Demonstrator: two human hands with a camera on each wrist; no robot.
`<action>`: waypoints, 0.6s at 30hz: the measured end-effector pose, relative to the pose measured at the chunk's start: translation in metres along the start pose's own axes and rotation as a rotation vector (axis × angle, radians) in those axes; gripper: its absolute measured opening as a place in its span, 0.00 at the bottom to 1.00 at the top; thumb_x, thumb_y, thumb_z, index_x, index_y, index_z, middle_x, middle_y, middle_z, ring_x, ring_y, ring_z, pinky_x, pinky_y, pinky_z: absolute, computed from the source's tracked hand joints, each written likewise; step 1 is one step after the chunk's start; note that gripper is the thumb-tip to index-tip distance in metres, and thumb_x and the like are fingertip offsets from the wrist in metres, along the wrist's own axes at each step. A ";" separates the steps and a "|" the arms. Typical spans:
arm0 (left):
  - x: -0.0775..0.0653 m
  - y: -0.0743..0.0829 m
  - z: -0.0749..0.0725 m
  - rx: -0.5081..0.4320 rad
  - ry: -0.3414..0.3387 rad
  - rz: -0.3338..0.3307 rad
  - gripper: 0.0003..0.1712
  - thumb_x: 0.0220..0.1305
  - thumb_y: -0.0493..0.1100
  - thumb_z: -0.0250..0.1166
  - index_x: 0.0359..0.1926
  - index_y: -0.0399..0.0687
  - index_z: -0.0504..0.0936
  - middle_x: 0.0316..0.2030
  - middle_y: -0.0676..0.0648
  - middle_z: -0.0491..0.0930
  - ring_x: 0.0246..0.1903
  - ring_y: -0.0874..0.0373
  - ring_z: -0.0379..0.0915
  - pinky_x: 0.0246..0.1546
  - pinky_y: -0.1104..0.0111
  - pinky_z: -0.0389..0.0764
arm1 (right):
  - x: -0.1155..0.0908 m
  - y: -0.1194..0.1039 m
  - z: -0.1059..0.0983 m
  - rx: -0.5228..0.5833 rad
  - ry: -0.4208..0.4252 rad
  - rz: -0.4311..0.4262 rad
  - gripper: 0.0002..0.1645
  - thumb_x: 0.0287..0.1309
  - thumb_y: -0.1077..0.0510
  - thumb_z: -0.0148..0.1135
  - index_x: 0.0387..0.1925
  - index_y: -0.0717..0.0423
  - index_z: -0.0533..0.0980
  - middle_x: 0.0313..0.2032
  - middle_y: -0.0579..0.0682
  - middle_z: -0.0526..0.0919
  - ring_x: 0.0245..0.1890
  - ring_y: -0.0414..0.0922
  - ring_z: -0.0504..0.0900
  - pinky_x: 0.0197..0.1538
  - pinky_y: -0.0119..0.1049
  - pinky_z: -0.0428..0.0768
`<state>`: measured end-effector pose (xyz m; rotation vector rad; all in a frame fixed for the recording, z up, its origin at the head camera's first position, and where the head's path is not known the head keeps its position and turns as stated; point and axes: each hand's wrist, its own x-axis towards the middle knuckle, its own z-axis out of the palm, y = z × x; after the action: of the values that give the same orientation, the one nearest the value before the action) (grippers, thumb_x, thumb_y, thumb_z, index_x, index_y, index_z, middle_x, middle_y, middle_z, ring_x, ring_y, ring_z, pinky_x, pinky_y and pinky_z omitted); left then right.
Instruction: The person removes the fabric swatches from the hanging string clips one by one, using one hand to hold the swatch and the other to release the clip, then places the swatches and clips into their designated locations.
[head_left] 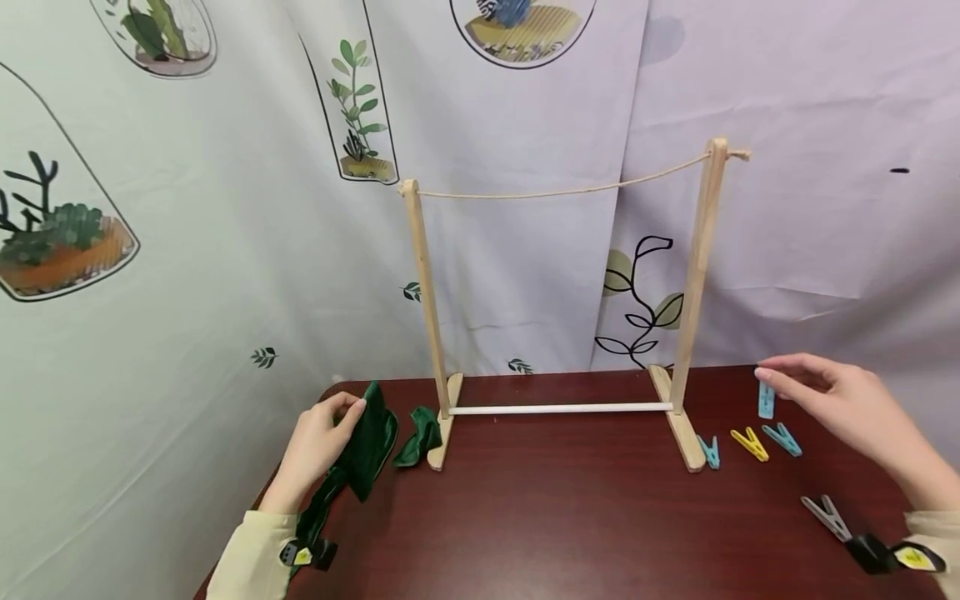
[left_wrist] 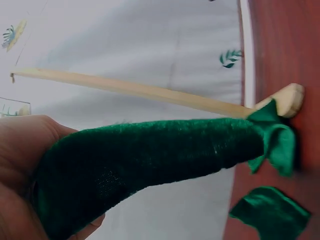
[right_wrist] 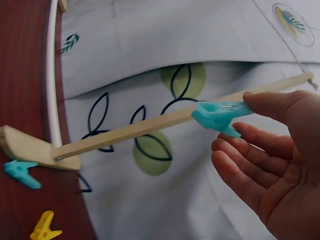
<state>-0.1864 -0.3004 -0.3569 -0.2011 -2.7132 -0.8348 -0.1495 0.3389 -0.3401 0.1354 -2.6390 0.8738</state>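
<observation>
My left hand (head_left: pixel 318 446) pinches a dark green velvet cloth (head_left: pixel 367 442) at its upper edge, and it hangs folded from the fingers. In the left wrist view, the velvet cloth (left_wrist: pixel 150 160) stretches away from the palm. A second green cloth (head_left: pixel 420 437) lies beside the left foot of a small wooden clothesline stand (head_left: pixel 697 275). More green fabric (head_left: pixel 318 504) trails beside my left wrist. To the right of the stand, my right hand (head_left: pixel 847 400) pinches a light blue clothespin (right_wrist: pixel 217 115) between thumb and fingers, above the table's back edge.
A cord (head_left: pixel 525 196) sags between the posts, with a white bar (head_left: pixel 562 409) low across the stand. On the dark red table (head_left: pixel 555 517) lie a yellow clothespin (head_left: pixel 750 444), blue clothespins (head_left: pixel 782 439) and a grey clothespin (head_left: pixel 827 517). A printed curtain (head_left: pixel 525 283) hangs behind.
</observation>
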 end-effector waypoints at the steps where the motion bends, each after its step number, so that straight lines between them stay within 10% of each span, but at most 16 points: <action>1: -0.003 -0.002 0.002 -0.003 0.003 -0.005 0.16 0.77 0.52 0.57 0.48 0.45 0.83 0.24 0.51 0.74 0.13 0.59 0.56 0.19 0.66 0.63 | -0.002 0.003 0.002 -0.004 -0.005 0.002 0.20 0.66 0.43 0.65 0.54 0.47 0.82 0.38 0.41 0.87 0.35 0.18 0.73 0.33 0.27 0.68; 18: -0.038 -0.025 0.030 0.028 -0.037 -0.069 0.11 0.75 0.44 0.60 0.47 0.42 0.83 0.23 0.53 0.75 0.12 0.61 0.55 0.16 0.69 0.61 | -0.041 0.044 0.034 -0.050 -0.166 0.122 0.33 0.66 0.39 0.63 0.58 0.61 0.79 0.42 0.56 0.88 0.31 0.25 0.77 0.32 0.36 0.73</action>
<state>-0.1631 -0.3062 -0.4057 -0.1180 -2.7790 -0.8190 -0.1307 0.3533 -0.4048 0.0364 -2.8472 0.8691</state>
